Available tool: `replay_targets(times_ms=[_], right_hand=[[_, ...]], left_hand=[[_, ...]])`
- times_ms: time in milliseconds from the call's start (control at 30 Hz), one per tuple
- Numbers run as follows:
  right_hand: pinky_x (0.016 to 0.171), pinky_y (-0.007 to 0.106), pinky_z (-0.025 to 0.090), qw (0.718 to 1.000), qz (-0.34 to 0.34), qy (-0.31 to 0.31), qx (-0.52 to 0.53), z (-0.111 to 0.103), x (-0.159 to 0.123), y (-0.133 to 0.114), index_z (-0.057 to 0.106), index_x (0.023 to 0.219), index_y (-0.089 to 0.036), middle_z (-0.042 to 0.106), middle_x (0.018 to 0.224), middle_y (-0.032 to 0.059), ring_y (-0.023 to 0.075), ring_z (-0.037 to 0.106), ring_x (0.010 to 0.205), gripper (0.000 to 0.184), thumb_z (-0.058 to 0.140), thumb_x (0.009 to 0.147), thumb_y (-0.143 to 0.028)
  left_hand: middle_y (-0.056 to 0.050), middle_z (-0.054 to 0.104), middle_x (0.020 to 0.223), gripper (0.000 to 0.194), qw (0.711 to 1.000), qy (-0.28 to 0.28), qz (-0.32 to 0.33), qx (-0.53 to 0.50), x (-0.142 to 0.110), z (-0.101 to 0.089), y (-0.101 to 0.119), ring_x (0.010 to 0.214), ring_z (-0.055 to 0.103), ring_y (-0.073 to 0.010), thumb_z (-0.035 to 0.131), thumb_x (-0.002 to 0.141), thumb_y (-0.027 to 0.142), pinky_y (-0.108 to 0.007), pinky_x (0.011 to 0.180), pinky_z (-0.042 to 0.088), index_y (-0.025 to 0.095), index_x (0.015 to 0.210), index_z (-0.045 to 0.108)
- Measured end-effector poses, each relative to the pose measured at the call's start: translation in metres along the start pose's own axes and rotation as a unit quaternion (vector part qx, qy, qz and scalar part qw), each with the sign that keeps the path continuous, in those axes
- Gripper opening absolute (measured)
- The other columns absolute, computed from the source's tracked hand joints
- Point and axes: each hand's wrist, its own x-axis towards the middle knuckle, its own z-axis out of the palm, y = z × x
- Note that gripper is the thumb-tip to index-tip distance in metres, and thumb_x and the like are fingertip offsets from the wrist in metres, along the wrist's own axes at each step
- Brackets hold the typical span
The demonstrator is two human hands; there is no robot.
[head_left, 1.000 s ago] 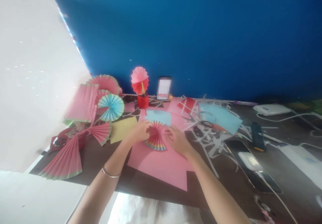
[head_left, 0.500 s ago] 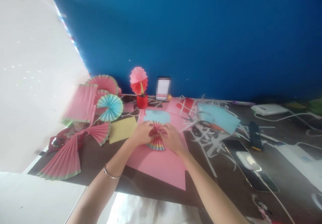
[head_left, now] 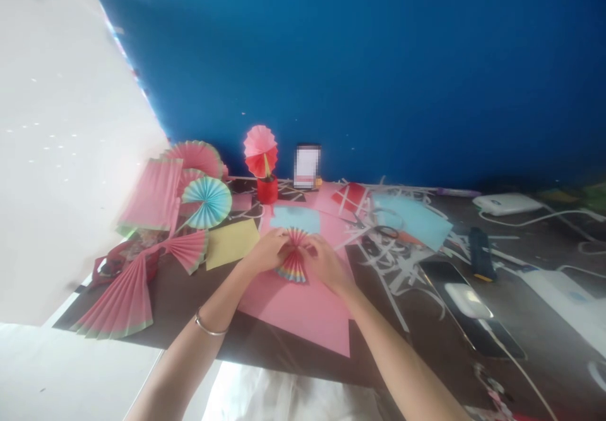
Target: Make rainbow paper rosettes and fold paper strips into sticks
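A small pleated paper fan (head_left: pixel 293 263), red with a rainbow edge, sits between my two hands above a pink paper sheet (head_left: pixel 303 310). My left hand (head_left: pixel 266 250) pinches its left side with closed fingers. My right hand (head_left: pixel 324 262) grips the right side, fingers curled round the folds. The fan is squeezed narrow between them. A thin bracelet rings my left wrist (head_left: pixel 208 326).
Several finished pink fans (head_left: pixel 125 298) and a blue rosette (head_left: pixel 207 201) lie at the left. A red cup (head_left: pixel 267 189) holds a fan on a stick. Yellow paper (head_left: pixel 230 242), blue paper (head_left: pixel 411 219), scissors (head_left: pixel 386 231), white paper strips, phones (head_left: pixel 468 304) and cables fill the right.
My hands have drawn together and pressed the fan's pleats closer; the fan is narrower than a second ago.
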Motion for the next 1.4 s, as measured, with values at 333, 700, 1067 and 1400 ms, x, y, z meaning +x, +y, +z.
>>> replay_targets(times_ms=[333, 700, 1067, 1400], right_hand=[[0.067, 0.029, 0.042, 0.999, 0.019, -0.025, 0.017, -0.003, -0.001, 0.001, 0.055, 0.074, -0.021, 0.060, 0.077, 0.0008, 0.0162, 0.055, 0.072, 0.020, 0.040, 0.085, -0.027], [0.065, 0.028, 0.040, 0.999, 0.037, -0.025, 0.011, -0.005, -0.002, -0.003, 0.056, 0.075, -0.020, 0.061, 0.077, 0.0015, 0.0158, 0.056, 0.069, 0.020, 0.042, 0.085, -0.031], [0.065, 0.027, 0.039, 0.999, 0.028, -0.023, 0.008, -0.005, -0.002, -0.001, 0.056, 0.074, -0.020, 0.061, 0.077, 0.0011, 0.0150, 0.055, 0.070, 0.019, 0.042, 0.084, -0.025], [0.069, 0.028, 0.041, 1.000, 0.002, -0.026, 0.007, -0.002, -0.001, 0.006, 0.057, 0.077, -0.020, 0.061, 0.080, 0.0024, 0.0159, 0.056, 0.073, 0.018, 0.041, 0.085, -0.023]], left_hand=[[-0.004, 0.052, 0.080, 0.018, 0.999, -0.001, -0.025, -0.042, -0.003, -0.003, 0.002, 0.075, 0.050, -0.0164, 0.034, 0.087, 0.017, -0.031, 0.071, 0.042, 0.018, 0.075, 0.048], [-0.005, 0.052, 0.086, 0.018, 0.999, -0.028, -0.007, -0.038, -0.006, -0.008, 0.000, 0.083, 0.050, -0.0194, 0.053, 0.061, 0.011, -0.031, 0.072, 0.045, 0.017, 0.078, 0.051], [-0.006, 0.049, 0.090, 0.025, 0.997, -0.067, 0.001, -0.028, -0.008, -0.014, 0.006, 0.085, 0.049, -0.0199, 0.057, 0.060, 0.015, -0.030, 0.071, 0.045, 0.017, 0.084, 0.049], [-0.007, 0.053, 0.096, 0.025, 0.992, -0.089, -0.017, 0.085, -0.005, -0.010, 0.017, 0.083, 0.054, -0.0203, 0.057, 0.067, 0.022, -0.029, 0.067, 0.043, 0.016, 0.090, 0.051]])
